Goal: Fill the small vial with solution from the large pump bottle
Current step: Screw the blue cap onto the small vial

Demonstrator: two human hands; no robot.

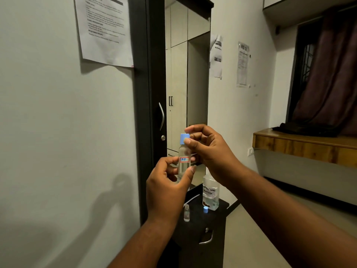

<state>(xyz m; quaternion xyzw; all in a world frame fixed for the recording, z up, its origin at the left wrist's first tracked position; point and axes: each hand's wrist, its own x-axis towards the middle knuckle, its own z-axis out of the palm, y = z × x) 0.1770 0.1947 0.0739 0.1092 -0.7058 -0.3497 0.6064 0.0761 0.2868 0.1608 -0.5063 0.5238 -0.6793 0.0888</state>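
Note:
I hold a small clear vial (183, 161) upright at chest height; it has a red-bordered label and a light blue cap (184, 138). My left hand (168, 186) grips its lower body between thumb and fingers. My right hand (208, 149) pinches the blue cap with thumb and forefinger. Below, on a dark cabinet top (222, 206), stands the large clear bottle (210, 194) with a handwritten label; my right wrist hides its top. Beside it lie a loose blue cap (205, 209) and a second, uncapped small vial (186, 212).
A tall dark wardrobe with a mirror door (186, 74) rises behind the cabinet. A white tube (191, 200) lies on the cabinet top. Papers hang on the walls. A wooden shelf (301, 146) with dark cloth juts out at the right, under a curtained window.

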